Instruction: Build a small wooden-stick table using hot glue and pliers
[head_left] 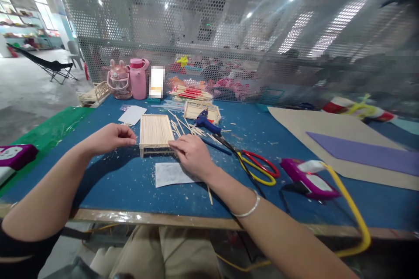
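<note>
Landmark = the stick panel [156, 133], a flat raft of pale wooden sticks on low legs, sitting mid-table on the blue table [131, 187].

Far left of panel: green plastic sheet [49, 133] w/ a purple box [15, 155] at the table edge. Behind-left of panel: small stick-frame model [94, 94], pink bunny bottle [119, 79] & pink flask [138, 78], plus a white paper [132, 114] just behind the panel's left corner.

My left hand [111, 138] sits just left of the panel, fingers curled in w/ fingertips pinched together; might be holding a thin stick, can't tell, too small. It's close to the panel's left edge, prob. not touching.

My right hand [193, 154] rests at the panel's front right corner, fingers loosely spread, fingertips touching its edge, nothing clamped. Silver bangle [247, 209] on that wrist. White paper scrap [172, 174] lies under/in front of that hand.

Right of panel: loose sticks [183, 126], second stick box [201, 111], blue glue gun [206, 124], then scissors [257, 168] w/ red & yellow handles. Further right: purple glue gun [309, 178] w/ yellow cord [352, 209], brown cardboard [327, 128] w/ a purple sheet [366, 152] on it.
</note>
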`<action>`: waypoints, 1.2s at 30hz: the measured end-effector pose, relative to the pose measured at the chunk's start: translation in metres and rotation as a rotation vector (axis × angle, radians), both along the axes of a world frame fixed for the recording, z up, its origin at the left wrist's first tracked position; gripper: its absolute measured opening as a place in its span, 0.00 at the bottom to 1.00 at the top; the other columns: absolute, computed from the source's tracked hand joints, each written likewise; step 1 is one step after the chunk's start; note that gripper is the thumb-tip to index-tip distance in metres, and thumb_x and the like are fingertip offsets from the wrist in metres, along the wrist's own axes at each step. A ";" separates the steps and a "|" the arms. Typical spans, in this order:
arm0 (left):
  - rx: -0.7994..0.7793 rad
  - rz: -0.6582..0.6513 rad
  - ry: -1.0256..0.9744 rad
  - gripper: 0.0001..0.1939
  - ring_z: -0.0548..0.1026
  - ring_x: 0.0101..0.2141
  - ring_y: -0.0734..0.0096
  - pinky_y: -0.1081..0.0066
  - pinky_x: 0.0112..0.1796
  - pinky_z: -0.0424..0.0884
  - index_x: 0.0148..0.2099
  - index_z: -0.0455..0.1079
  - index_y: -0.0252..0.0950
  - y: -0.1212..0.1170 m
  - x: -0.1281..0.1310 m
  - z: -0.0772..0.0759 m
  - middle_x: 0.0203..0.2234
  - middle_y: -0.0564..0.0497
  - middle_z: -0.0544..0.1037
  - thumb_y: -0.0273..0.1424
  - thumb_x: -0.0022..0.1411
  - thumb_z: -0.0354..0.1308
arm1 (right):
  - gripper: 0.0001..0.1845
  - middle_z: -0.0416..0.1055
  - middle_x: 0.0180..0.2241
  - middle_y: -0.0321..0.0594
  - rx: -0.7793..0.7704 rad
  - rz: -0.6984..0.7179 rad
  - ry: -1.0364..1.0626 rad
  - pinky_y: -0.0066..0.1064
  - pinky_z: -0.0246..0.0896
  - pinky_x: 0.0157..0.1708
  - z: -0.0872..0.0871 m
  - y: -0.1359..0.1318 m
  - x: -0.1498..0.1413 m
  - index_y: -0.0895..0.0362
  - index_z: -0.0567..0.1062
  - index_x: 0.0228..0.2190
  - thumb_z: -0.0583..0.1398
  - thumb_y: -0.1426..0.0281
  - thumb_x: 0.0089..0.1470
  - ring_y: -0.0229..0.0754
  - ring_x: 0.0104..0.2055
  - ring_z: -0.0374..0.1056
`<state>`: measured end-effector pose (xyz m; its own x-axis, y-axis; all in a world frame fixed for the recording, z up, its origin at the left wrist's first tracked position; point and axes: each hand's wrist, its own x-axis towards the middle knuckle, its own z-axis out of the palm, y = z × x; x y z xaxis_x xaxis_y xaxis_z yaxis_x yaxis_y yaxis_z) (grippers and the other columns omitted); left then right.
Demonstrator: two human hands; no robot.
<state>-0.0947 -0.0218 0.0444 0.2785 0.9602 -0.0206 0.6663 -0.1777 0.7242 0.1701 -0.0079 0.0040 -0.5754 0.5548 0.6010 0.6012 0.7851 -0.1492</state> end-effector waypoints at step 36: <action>0.006 -0.069 0.005 0.13 0.68 0.25 0.73 0.74 0.29 0.62 0.28 0.71 0.35 -0.005 0.015 -0.003 0.22 0.53 0.74 0.40 0.50 0.57 | 0.21 0.75 0.32 0.41 -0.232 -0.022 0.089 0.32 0.60 0.38 0.005 -0.004 0.003 0.59 0.69 0.48 0.58 0.70 0.51 0.40 0.34 0.68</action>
